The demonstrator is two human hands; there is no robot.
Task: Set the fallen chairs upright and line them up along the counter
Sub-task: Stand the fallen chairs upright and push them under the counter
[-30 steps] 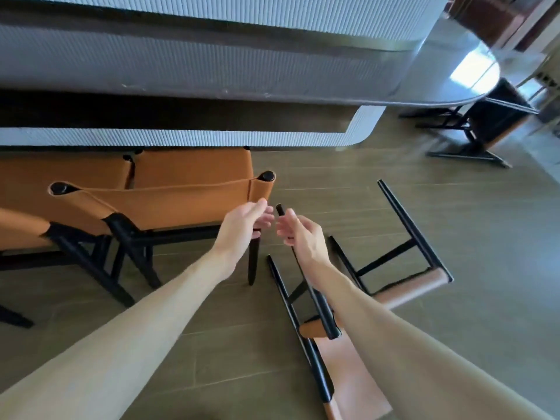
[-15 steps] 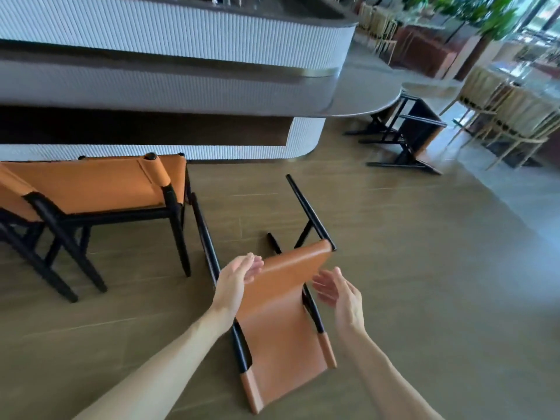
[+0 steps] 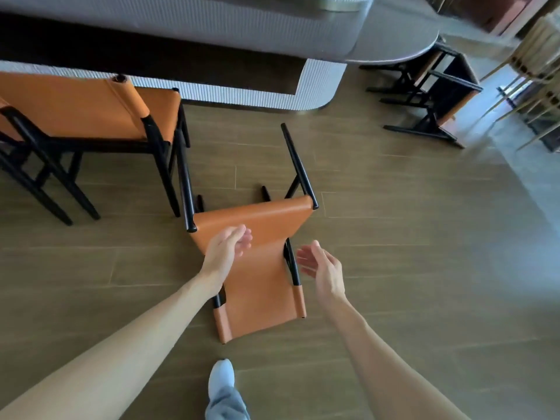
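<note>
A fallen chair with orange leather and a black frame lies on its back on the wooden floor, legs pointing toward the counter. My left hand hovers open over the chair's leather. My right hand is open just right of the chair's black side rail, apart from it. An upright orange chair stands at the left against the counter. Another fallen chair lies on its side at the counter's right end, under the rounded tabletop.
My foot in a light shoe stands just behind the fallen chair. Pale wooden chairs crowd the far right. Another black chair frame shows at the left edge.
The view has shifted closer to the fallen chair. Both hands moved down toward it and spread slightly apart; neither has taken hold.
</note>
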